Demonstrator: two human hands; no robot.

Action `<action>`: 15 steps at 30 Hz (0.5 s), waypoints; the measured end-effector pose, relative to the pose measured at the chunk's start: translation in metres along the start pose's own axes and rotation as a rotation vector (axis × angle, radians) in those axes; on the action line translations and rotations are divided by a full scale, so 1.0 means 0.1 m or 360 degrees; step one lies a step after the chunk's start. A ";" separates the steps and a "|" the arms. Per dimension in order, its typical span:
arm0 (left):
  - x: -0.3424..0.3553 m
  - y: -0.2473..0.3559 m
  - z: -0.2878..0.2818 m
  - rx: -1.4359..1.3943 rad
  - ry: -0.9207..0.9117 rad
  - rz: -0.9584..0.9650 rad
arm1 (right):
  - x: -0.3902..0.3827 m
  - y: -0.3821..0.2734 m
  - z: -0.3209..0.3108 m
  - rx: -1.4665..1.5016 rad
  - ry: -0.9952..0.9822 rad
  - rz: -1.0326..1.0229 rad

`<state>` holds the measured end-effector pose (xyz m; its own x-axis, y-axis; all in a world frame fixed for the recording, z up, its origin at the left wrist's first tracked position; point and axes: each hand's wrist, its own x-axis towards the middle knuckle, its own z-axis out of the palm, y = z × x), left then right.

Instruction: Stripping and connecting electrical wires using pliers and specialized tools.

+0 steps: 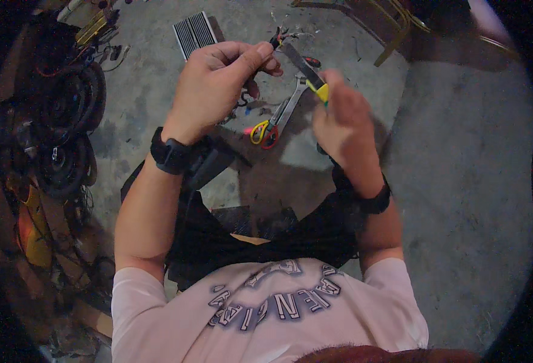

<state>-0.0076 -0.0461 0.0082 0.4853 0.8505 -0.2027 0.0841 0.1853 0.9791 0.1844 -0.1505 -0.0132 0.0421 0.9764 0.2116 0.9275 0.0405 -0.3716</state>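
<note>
My left hand (227,78) pinches a black cable (275,41) between thumb and fingers. Thin stripped wires (283,35) fan out from the cable's end, some with coloured insulation. In my right hand (346,118), slightly blurred, is a knife (303,63) with a broad grey blade and a yellow and green handle. The blade points up and left, its tip close beside the wires; whether it touches them I cannot tell. Below, on the floor between my hands, lie scissors (265,134) with yellow and red handles, next to a silver wrench-like tool (293,103).
A red and black tool handle (312,62) lies behind the knife. Farther off are a finned grey panel (195,35) and a yellowish metal frame (393,36). Coiled black cables (67,103) are heaped along the left. Small scraps dot the concrete floor (460,181).
</note>
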 end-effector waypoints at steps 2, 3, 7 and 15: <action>0.00 -0.01 0.00 0.0017 0.0021 -0.0046 | 0.09 -0.15 -0.08 -0.0072 -0.0053 0.0172; 0.00 -0.03 0.00 -0.0037 0.0006 -0.0068 | 0.11 -0.18 -0.09 -0.0142 -0.0107 0.0345; 0.02 -0.03 0.03 -0.0055 -0.0011 -0.0129 | 0.09 -0.11 -0.02 -0.0239 -0.0017 0.0276; 0.06 -0.03 0.03 -0.0022 -0.0008 -0.0067 | -0.06 0.34 0.03 0.1520 -0.0678 0.0325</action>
<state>-0.0027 -0.0433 0.0038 0.4862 0.8393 -0.2434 0.0922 0.2277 0.9694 0.2141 -0.1545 -0.0300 -0.1406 0.9697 -0.1999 0.2342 -0.1636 -0.9583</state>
